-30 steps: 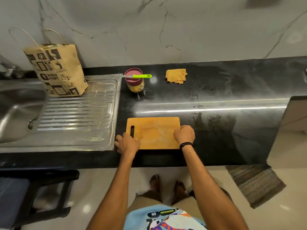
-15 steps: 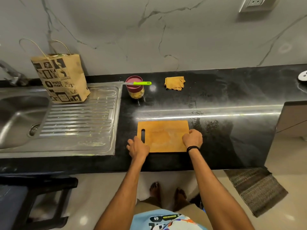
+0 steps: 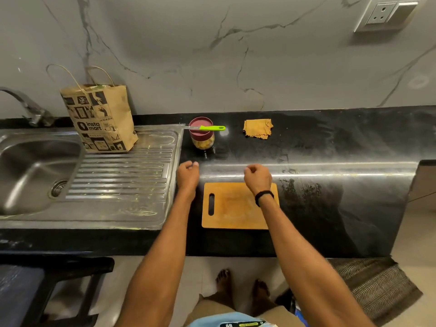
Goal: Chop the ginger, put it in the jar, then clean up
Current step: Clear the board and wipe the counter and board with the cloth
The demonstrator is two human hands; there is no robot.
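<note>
**Two empty hands over a kitchen surface, board in front, jar at the back**

A long black surface point(image 3: 330, 142) runs along a grey marble wall. A steel sink point(image 3: 35, 166) with a ribbed drainer is set into its left part. A brown paper bag point(image 3: 101, 119) stands upright at the back of the drainer.

A wooden board point(image 3: 236, 208) lies flat near the front edge, its handle slot on the left. The left hand point(image 3: 187, 174) is past the board's far left corner, just beside the drainer's edge. The right hand point(image 3: 258, 177) is over the board's far right corner. On both hands the fingers are curled in together and hold nothing. Whether either hand touches the surface cannot be told.

A folded tan cloth point(image 3: 257, 129) lies near the wall. To its left stands the jar point(image 3: 204, 138), closed with a maroon lid. A knife point(image 3: 207, 127) with a green handle lies across the lid. Yellowish chopped ginger point(image 3: 204, 144) shows through the jar's clear lower half.
</note>
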